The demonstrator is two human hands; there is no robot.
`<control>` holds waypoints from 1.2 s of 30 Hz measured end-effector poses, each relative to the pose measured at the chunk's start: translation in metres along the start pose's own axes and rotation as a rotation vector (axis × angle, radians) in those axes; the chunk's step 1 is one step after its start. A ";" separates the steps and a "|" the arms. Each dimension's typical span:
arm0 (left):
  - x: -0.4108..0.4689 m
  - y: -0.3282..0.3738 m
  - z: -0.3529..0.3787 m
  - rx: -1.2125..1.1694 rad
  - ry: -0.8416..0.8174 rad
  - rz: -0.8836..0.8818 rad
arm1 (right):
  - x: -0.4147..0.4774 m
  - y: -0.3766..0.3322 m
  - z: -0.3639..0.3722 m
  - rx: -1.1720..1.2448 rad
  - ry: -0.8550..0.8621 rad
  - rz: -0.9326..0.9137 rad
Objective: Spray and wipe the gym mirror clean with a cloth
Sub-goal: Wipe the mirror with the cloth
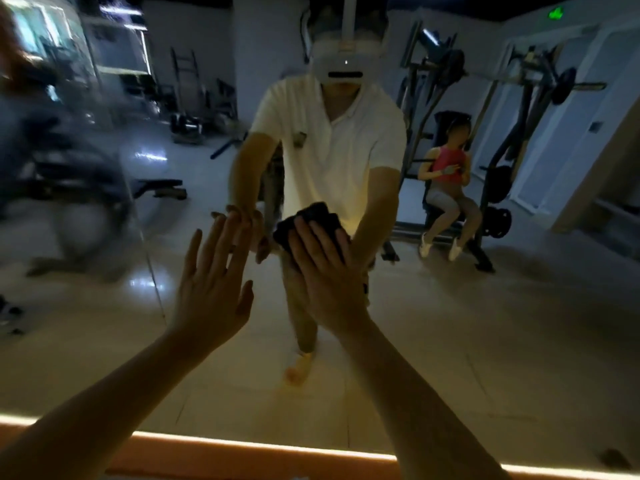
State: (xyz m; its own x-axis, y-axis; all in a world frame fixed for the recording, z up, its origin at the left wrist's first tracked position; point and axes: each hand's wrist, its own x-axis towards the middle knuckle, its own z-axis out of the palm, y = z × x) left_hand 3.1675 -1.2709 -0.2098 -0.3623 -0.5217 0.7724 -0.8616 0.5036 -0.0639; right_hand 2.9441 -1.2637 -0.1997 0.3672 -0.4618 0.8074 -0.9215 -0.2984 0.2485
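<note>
Mirror [450,323] glass fills nearly the whole view, standing straight ahead of both outstretched arms, and it throws back the gym floor, weight racks and the person's own reflection. Just under the right hand [325,271] lies a dark cloth [311,220], bunched into a pad and pinned flat against the glass. The right fingers [311,244] are spread and laid over the cloth rather than curled round it, so the cloth is held by pressing, not by a clenched grip; its upper folds stick out beyond the fingertips. That flat hold probably serves to spread pressure over a wide patch and keep the cloth from sliding loose as it rubs.

Beside it, the left hand [211,275] is raised with its fingers [225,233] straight, loosely fanned and holding nothing. Its fingertips meet their own reflection, which suggests they rest on or hover very close to the glass; which of the two, I cannot tell. My guess is that it steadies the body while the other hand works.

No spray bottle shows anywhere near either hand, so spraying seems to be done or set aside, and wiping looks like the step in hand. Left of the left fingers the glass looks smeared or hazy, though blur may account for some of that. Below both wrists runs a lit orange strip [242,448] along the foot of the glass.
</note>
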 end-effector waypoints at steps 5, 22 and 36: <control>0.049 -0.005 -0.029 -0.039 0.135 -0.064 | 0.056 0.062 -0.060 -0.168 0.105 0.326; 0.180 -0.018 -0.177 -0.253 0.477 -0.014 | 0.271 -0.005 -0.162 0.180 -0.081 0.093; 0.325 0.047 -0.134 0.004 0.336 0.151 | 0.240 0.113 -0.210 0.503 0.367 0.302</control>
State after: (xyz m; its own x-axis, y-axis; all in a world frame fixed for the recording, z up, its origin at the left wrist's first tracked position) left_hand 3.0568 -1.3248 0.1226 -0.3486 -0.1859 0.9186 -0.8092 0.5543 -0.1949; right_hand 2.9013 -1.2332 0.1343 -0.0448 -0.2993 0.9531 -0.7735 -0.5934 -0.2227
